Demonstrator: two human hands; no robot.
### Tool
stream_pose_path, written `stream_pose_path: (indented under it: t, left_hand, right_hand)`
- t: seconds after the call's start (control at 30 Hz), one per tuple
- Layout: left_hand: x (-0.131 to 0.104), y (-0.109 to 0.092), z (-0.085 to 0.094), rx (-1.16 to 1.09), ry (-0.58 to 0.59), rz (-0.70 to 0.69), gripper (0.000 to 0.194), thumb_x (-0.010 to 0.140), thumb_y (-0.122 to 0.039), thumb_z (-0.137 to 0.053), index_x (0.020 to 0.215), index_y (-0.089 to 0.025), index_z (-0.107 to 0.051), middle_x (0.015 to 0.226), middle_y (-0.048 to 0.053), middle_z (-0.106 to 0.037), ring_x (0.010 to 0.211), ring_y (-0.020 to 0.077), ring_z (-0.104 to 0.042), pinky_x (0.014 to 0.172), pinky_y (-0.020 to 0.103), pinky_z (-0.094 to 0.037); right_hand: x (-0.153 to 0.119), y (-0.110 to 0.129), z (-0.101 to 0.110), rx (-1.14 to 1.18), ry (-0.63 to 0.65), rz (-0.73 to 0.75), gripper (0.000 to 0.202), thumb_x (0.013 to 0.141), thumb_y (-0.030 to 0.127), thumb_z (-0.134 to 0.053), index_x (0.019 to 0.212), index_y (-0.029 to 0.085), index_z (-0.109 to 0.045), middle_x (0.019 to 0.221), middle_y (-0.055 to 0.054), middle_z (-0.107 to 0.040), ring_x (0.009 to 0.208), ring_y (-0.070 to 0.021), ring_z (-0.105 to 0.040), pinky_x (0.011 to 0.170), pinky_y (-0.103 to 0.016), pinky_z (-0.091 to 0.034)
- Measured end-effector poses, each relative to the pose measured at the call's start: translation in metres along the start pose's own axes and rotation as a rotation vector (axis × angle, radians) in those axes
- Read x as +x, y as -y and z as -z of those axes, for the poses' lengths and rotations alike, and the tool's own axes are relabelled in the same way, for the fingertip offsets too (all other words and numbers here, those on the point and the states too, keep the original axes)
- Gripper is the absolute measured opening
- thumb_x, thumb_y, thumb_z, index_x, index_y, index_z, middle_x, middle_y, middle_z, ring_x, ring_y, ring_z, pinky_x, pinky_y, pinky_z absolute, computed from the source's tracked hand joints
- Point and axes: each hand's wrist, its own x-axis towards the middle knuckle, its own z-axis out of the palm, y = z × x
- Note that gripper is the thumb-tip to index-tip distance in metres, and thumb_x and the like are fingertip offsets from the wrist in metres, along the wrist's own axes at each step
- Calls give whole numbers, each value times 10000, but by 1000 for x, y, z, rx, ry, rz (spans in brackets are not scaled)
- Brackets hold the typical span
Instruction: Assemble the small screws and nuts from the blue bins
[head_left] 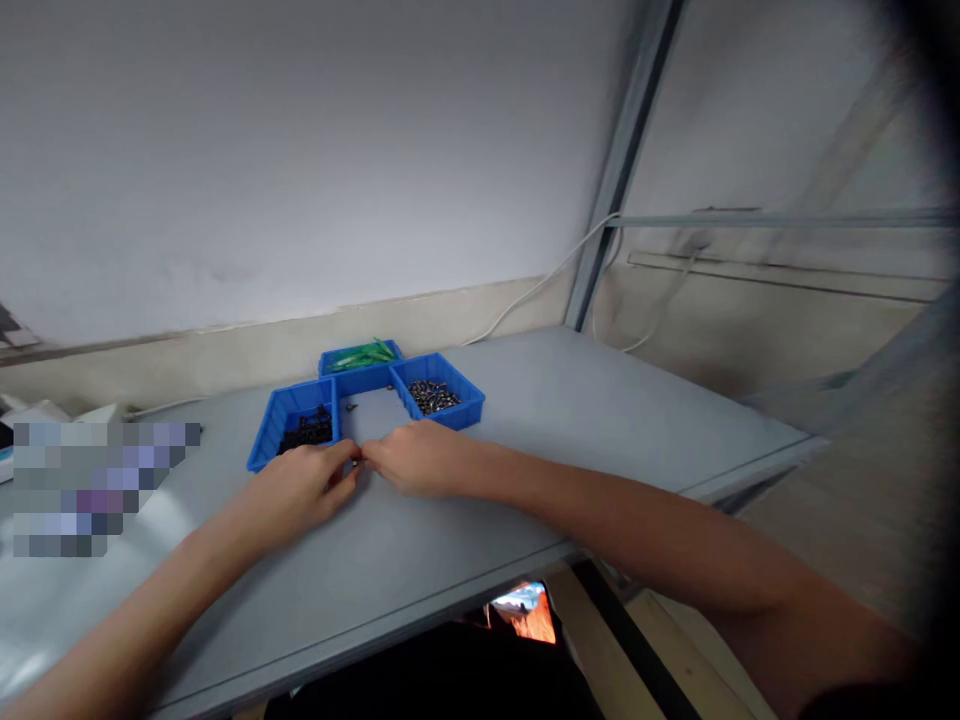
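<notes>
- Apparently a small piece, too tiny to identify, sits between the fingertips just above the desk; working low probably keeps anything dropped within reach.
- At its 8 o'clock, the left hand has a narrow grip, thumb and forefinger pinching the piece, likely to steady it.
- At its 3 o'clock, the right hand brings bunched fingertips against it; its grip looks narrow, but I cannot tell whether it closes on the piece.
- At 12 o'clock, a loose bit lies on the patch framed by the bins.
- At 10 o'clock, the left bin holds black parts; at 2, the right bin holds shiny metal parts. Flanking the hands, each seems placed for a short reach.
- Farther off at 12, the back bin contains green items.
</notes>
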Motion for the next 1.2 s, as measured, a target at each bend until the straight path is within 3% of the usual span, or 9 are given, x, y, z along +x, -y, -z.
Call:
stream_pose_path:
  t: [1.2]
  left_hand:
    - [-1,1,1,-14,4,11,220,873,-333,-365,870,-198,-538,684,17,-598,616,173,-558,563,271,-350]
  right_hand:
    - [-1,0,-1,-16,-28,-1,253,895,240,-345,953,160,-578,746,-66,-659,638,-189,-615,518,-264,-380]
